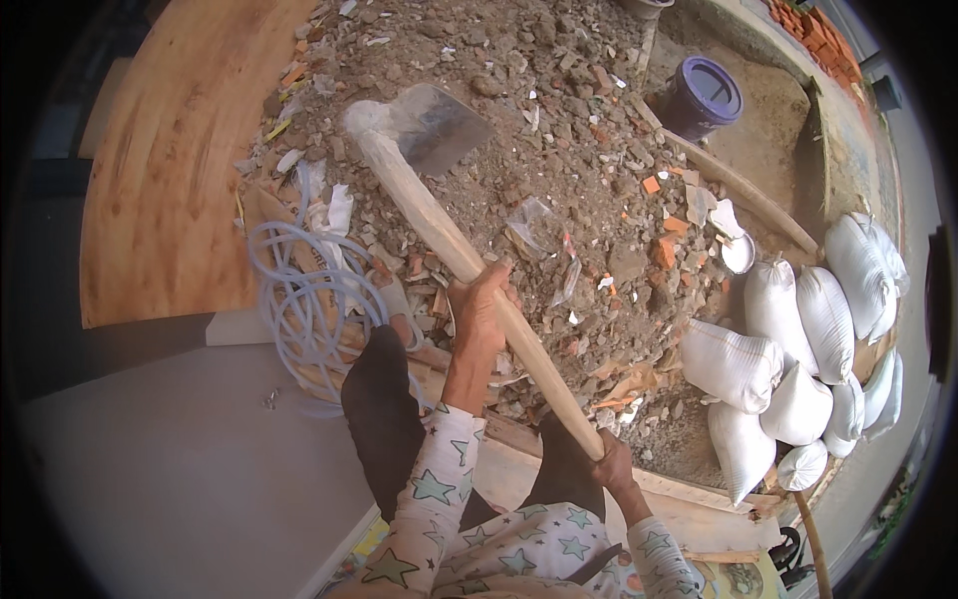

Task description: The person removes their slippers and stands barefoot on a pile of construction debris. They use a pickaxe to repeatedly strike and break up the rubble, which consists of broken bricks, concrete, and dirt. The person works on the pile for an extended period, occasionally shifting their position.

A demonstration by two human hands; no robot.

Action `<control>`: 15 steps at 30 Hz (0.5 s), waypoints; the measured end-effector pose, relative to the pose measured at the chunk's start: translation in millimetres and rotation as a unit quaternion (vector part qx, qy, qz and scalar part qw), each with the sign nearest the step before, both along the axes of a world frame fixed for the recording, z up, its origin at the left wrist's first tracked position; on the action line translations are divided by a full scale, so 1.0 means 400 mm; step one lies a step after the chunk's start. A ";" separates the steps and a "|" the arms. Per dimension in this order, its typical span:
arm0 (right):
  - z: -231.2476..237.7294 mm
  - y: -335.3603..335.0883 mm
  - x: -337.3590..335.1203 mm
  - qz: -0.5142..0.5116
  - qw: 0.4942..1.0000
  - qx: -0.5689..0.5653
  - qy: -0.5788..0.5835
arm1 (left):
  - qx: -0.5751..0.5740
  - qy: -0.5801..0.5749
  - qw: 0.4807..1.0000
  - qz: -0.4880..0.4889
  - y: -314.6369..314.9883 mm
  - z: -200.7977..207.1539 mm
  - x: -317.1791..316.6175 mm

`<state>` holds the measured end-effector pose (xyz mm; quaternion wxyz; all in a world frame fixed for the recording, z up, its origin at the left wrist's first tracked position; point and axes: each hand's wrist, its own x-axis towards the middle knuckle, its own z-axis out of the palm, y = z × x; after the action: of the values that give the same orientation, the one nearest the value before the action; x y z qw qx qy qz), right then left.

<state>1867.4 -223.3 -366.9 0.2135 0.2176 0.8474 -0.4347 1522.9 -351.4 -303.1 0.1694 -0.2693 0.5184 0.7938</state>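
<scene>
A hoe with a long wooden handle and a broad metal blade slants across the middle of the view. My left hand is wrapped round the middle of its handle. Lower down, my right hand grips the handle's near end. The blade is at the far left end, over a heap of rubble made of soil, stones and brick bits; whether it touches the heap I cannot tell. Scraps of clear plastic lie on the rubble beyond my hands.
Several tied white sacks are piled at the right. A purple bucket stands at the far right near a wooden pole. Coiled clear hose lies left of my legs, beside a plywood sheet. Orange bricks are stacked far right.
</scene>
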 end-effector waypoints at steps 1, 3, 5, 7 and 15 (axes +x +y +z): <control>-0.007 -0.024 -0.090 -0.004 1.000 -0.019 0.022 | -0.006 0.051 0.999 0.000 -0.018 0.043 -0.069; -0.011 -0.072 -0.272 0.005 0.996 -0.055 0.069 | -0.037 0.142 0.989 -0.005 -0.057 0.125 -0.199; -0.003 -0.116 -0.421 0.024 0.991 -0.081 0.105 | -0.084 0.194 0.977 -0.020 -0.110 0.143 -0.309; 0.005 -0.157 -0.540 0.032 0.986 -0.113 0.118 | -0.136 0.194 0.971 -0.021 -0.150 0.112 -0.400; 0.006 -0.284 -0.566 -0.070 0.941 -0.331 0.009 | -0.297 0.049 0.949 -0.091 -0.150 -0.105 -0.502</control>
<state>1641.0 -336.7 -364.5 0.2346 0.1896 0.6401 -0.7066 1322.2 -411.6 -345.3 0.1271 -0.2197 0.7607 0.5974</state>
